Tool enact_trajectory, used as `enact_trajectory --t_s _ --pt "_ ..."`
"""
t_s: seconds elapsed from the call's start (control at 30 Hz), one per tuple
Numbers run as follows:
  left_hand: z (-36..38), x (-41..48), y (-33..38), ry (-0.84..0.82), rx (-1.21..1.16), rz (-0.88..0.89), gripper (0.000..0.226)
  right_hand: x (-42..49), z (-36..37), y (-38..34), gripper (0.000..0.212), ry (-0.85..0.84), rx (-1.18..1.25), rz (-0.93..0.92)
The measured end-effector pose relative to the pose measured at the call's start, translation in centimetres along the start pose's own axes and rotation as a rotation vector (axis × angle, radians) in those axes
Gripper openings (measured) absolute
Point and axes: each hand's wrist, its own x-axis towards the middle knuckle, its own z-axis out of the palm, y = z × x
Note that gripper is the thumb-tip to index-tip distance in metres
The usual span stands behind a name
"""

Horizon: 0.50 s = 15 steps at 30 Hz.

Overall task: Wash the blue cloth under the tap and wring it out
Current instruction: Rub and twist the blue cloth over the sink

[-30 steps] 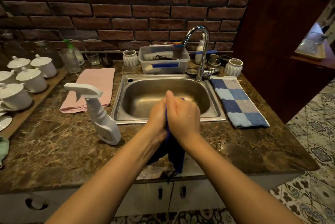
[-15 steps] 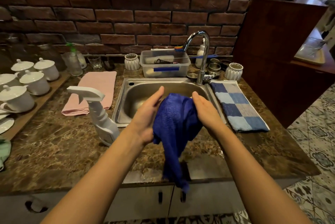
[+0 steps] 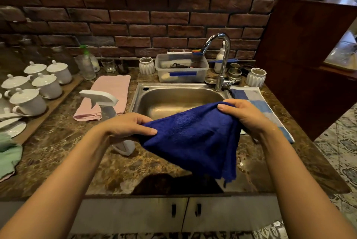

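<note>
Holding blue cloth [image 3: 193, 140] over sink [image 3: 179, 101]

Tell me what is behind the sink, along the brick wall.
Behind the sink stand a clear plastic tub with a blue label, a white ribbed cup beside it, and the tap. A white pump bottle stands partly hidden behind the tap. The tub's contents are unclear.
</note>
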Motion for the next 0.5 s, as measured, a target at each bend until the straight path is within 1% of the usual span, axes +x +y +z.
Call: enact_trajectory --t_s 0.07,0.13,0.17,0.2,0.27,0.33,0.4,0.5 --pt "-0.2 0.0 -0.8 0.068 -0.052 0.034 0.065 0.1 -0.1 -0.1 0.018 -0.024 0.007 0.024" --pt "-0.3 0.1 -1.1 0.199 -0.049 0.05 0.086 0.3 -0.1 0.0 0.022 0.0 -0.057 0.048" --pt "-0.2 0.1 -1.2 0.267 -0.035 0.065 0.088 0.4 0.0 0.0 0.025 0.015 -0.115 0.059" --pt "0.1 0.3 -1.1 0.327 -0.034 0.079 0.081 0.5 0.1 0.0 0.028 0.029 -0.179 0.068" --pt "1.3 0.9 -0.8 0.467 -0.101 0.092 0.055 0.7 0.8 0.2 0.035 0.066 -0.293 0.064" --pt "2.6 1.9 -0.3 0.595 -0.285 0.112 0.041 0.9 2.4 0.1 0.042 0.145 -0.35 0.024" --pt "4.4 3.5 0.5 0.685 -0.471 0.153 0.038 0.9 5.3 -0.6 0.044 0.217 -0.375 -0.052" --pt "7.6 5.6 1.7 0.776 -0.58 0.161 0.041 0.8 10.7 -1.8 0.043 0.254 -0.37 -0.217"
